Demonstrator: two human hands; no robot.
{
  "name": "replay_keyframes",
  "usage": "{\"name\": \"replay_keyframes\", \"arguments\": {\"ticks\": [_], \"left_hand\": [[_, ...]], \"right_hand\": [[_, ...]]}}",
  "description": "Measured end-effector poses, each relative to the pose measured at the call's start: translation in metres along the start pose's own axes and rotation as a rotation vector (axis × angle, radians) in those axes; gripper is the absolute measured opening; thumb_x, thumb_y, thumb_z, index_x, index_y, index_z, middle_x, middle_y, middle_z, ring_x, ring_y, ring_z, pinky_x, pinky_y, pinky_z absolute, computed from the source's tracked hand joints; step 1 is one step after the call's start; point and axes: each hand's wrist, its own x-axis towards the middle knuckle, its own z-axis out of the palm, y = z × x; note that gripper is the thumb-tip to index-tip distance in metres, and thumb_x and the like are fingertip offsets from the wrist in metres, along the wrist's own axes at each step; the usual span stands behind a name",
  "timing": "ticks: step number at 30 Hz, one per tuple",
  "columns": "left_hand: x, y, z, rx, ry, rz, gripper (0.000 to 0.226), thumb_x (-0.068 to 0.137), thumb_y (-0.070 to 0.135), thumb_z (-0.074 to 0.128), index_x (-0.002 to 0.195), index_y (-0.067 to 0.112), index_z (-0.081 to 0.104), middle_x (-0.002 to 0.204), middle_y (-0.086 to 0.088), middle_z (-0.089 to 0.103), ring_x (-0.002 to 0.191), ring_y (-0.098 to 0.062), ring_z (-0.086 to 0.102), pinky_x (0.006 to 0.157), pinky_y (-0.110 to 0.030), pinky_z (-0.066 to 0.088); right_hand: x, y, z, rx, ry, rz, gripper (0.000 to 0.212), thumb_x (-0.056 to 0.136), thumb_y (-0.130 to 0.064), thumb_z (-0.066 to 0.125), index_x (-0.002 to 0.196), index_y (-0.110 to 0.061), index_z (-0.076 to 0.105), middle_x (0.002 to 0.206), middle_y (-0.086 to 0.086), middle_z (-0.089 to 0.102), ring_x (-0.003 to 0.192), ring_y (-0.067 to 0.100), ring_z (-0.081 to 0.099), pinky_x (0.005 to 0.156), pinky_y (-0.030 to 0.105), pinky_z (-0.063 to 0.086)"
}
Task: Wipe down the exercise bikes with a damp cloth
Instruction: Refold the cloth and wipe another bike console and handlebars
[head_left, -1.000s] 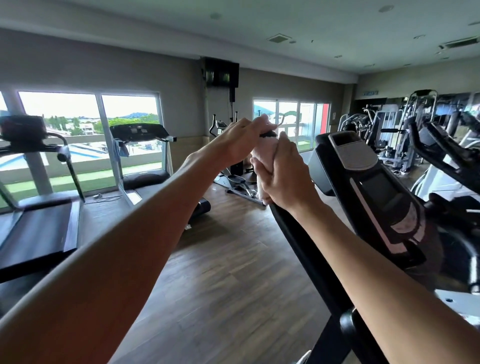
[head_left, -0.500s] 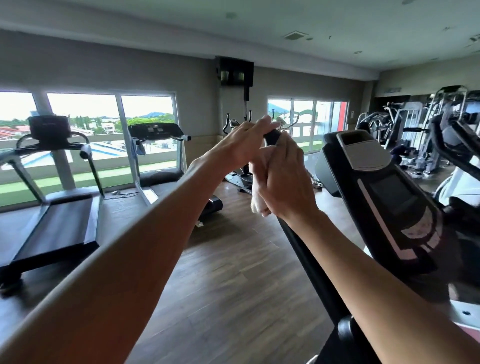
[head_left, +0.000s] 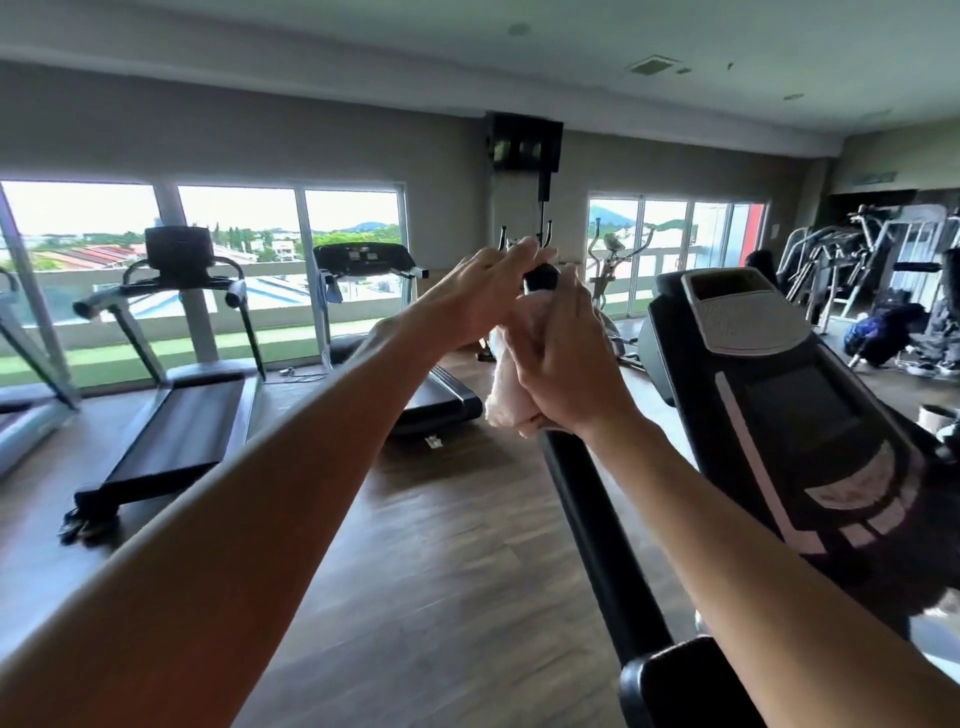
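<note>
- Right hand (head_left: 563, 369) grips the pale cloth (head_left: 511, 395), wrapped round the black handlebar (head_left: 592, 514).
- Left hand (head_left: 491, 291), fingers straight, touches the handlebar's top end.

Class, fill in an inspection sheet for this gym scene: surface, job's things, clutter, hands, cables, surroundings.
Surface: dark wood-plank floor.
Job's things: pale pink cloth wrapped round black handlebar pole; black console beside it.
Clutter: blue bag on floor, far right.
Hands: right hand grips cloth; left hand touches pole top, fingers straight.
Cables: thin cord by window.
Surroundings: treadmills, wall television.
</note>
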Motion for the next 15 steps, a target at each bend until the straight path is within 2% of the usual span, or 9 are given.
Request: {"name": "replay_keyframes", "arguments": {"ticks": [4,7,8,9,10,11,12,13,15], "left_hand": [[-0.002,0.004,0.005,-0.037,0.051,-0.035,0.064,0.095,0.06,0.028,0.137,0.025,0.061,0.113,-0.002,0.071,0.109,-0.014,0.065,0.11,-0.038,0.044],[-0.007,0.008,0.007,0.045,0.107,-0.033,0.052,0.107,0.046,0.028,0.143,0.022,0.055,0.06,0.006,0.06,0.056,0.0,0.052,0.064,-0.018,0.046],[-0.009,0.01,0.01,0.071,0.119,-0.032,0.048,0.111,0.036,0.026,0.147,0.017,0.052,0.062,-0.009,0.067,0.047,-0.003,0.049,0.056,-0.021,0.044],[-0.012,0.015,0.012,0.102,0.127,-0.029,0.046,0.112,0.03,0.026,0.148,0.015,0.05,0.095,-0.018,0.068,0.069,-0.004,0.067,0.055,-0.023,0.046],[-0.013,0.016,0.012,0.119,0.133,-0.024,0.045,0.112,0.027,0.026,0.149,0.014,0.048,0.112,-0.021,0.056,0.092,0.011,0.045,0.056,-0.021,0.047],[-0.015,0.018,0.013,0.123,0.136,-0.013,0.045,0.112,0.028,0.026,0.15,0.013,0.047,0.118,-0.024,0.05,0.086,0.002,0.066,0.066,-0.021,0.051],[-0.014,0.017,0.014,0.117,0.13,-0.004,0.047,0.111,0.031,0.026,0.15,0.014,0.046,0.126,-0.026,0.048,0.096,-0.007,0.068,0.084,-0.025,0.052],[-0.014,0.017,0.014,0.111,0.123,-0.004,0.052,0.109,0.038,0.026,0.151,0.016,0.045,0.127,-0.03,0.059,0.106,-0.012,0.067,0.099,-0.03,0.048],[-0.012,0.017,0.016,0.15,0.135,-0.013,0.061,0.101,0.048,0.024,0.151,0.022,0.045,0.105,-0.007,0.064,0.101,-0.012,0.058,0.105,-0.037,0.044]], "right_hand": [[0.002,0.004,-0.003,0.104,-0.006,-0.005,0.079,0.097,-0.043,0.058,0.151,0.003,0.023,0.134,0.019,0.049,0.12,0.029,0.052,0.09,0.022,0.036],[-0.024,0.012,-0.002,0.126,-0.055,0.022,0.077,0.096,-0.037,0.062,0.15,0.004,0.024,0.133,0.019,0.048,0.118,0.03,0.053,0.091,0.025,0.039],[-0.035,0.015,-0.002,0.137,-0.075,0.04,0.073,0.096,-0.036,0.063,0.148,0.003,0.029,0.13,0.017,0.05,0.116,0.03,0.055,0.089,0.027,0.042],[-0.044,0.019,-0.004,0.142,-0.106,0.065,0.066,0.095,-0.037,0.063,0.142,0.001,0.036,0.122,0.013,0.054,0.112,0.03,0.058,0.085,0.026,0.043],[-0.05,0.022,-0.006,0.14,-0.157,0.098,0.056,0.095,-0.038,0.062,0.134,-0.003,0.043,0.113,0.007,0.056,0.107,0.028,0.06,0.079,0.023,0.039],[-0.054,0.026,-0.008,0.139,-0.214,0.131,0.049,0.095,-0.039,0.062,0.127,-0.006,0.046,0.107,0.003,0.056,0.104,0.027,0.06,0.075,0.02,0.035],[-0.058,0.026,-0.012,0.133,-0.255,0.153,0.047,0.094,-0.04,0.062,0.124,-0.007,0.047,0.107,0.003,0.057,0.105,0.025,0.06,0.074,0.019,0.034],[-0.059,0.024,-0.016,0.126,-0.254,0.147,0.051,0.093,-0.041,0.063,0.127,-0.006,0.045,0.114,0.005,0.057,0.11,0.026,0.058,0.078,0.021,0.035],[-0.059,0.018,-0.021,0.017,-0.137,0.054,0.067,0.089,-0.042,0.068,0.136,-0.002,0.041,0.132,0.014,0.051,0.123,0.03,0.05,0.095,0.03,0.041]]}}
